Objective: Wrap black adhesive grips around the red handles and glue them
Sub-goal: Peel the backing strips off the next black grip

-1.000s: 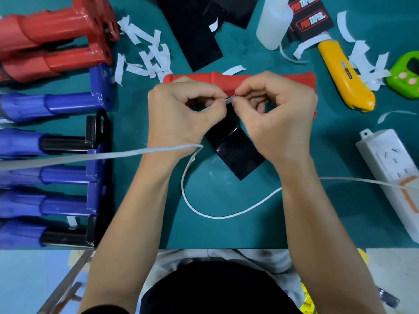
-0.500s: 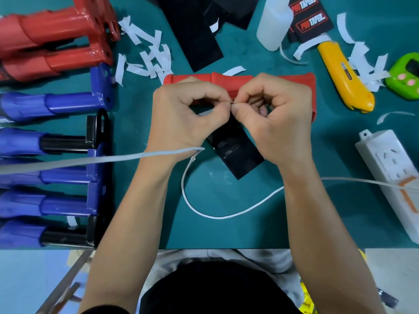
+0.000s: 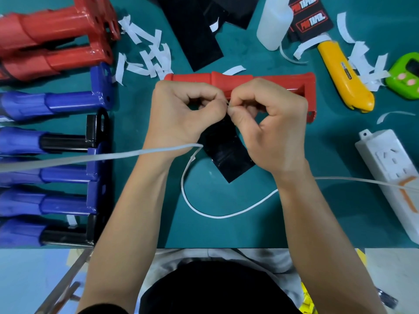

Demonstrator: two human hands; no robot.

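A red handle lies crosswise on the green mat, just beyond my hands. A black adhesive grip hangs below my fingers, its lower end on the mat. My left hand and my right hand meet thumb to thumb at its top edge, both pinching there; a thin pale sliver shows between the fingertips. More black grip sheets lie at the back. A white glue bottle stands at the back right.
Red handles and blue handles, some with black grips, are stacked along the left. White backing strips litter the mat. A yellow utility knife, green timer, power strip and white cable lie right and near.
My hands have drawn closer together and tightened their pinch at the grip's top edge. The white strip seen between the fingertips a second ago is now almost hidden.
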